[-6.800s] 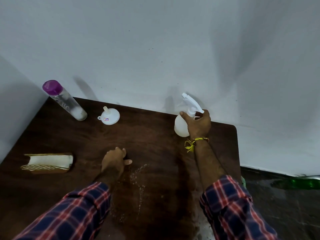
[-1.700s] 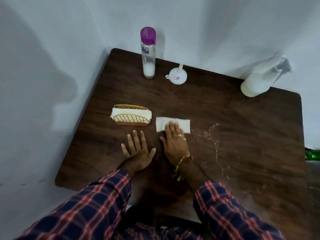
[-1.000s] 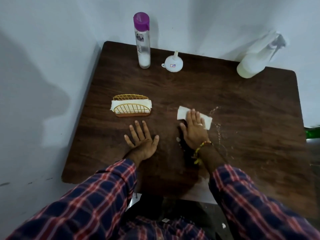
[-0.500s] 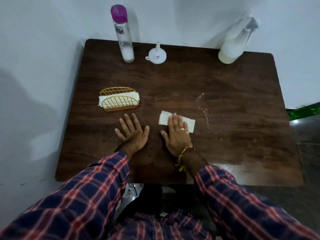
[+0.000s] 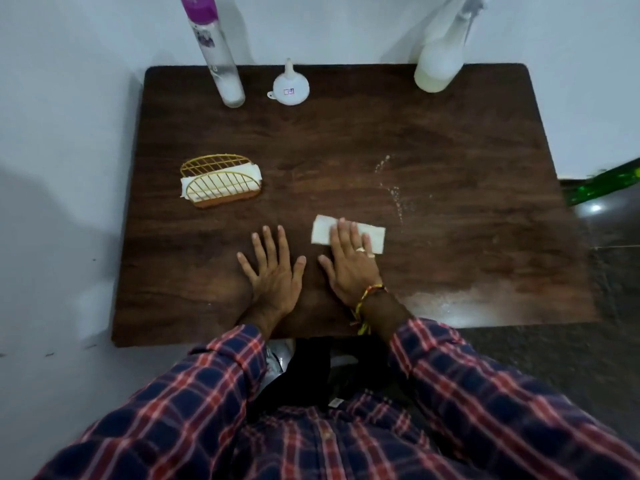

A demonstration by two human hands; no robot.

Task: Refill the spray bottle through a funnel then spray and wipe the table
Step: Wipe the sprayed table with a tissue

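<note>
Tissue (image 5: 348,234) lies flat under the right hand (image 5: 349,263), its straight fingers (image 5: 341,233) pressing it down, probably to drag it through the droplets (image 5: 394,194) just right of it. Left of the tissue, the left hand (image 5: 273,268) rests with fingers spread, likely bracing. Spray bottle (image 5: 438,65) stands well beyond the tissue, at the dark wooden surface's (image 5: 346,140) far edge against a pale wall (image 5: 346,26).

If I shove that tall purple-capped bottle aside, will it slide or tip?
The purple-capped bottle looks tall and narrow-based, so a push high up would probably tip it. The white contents sit only near its bottom, which may steady it slightly. Once down, its round body would likely roll.
</note>
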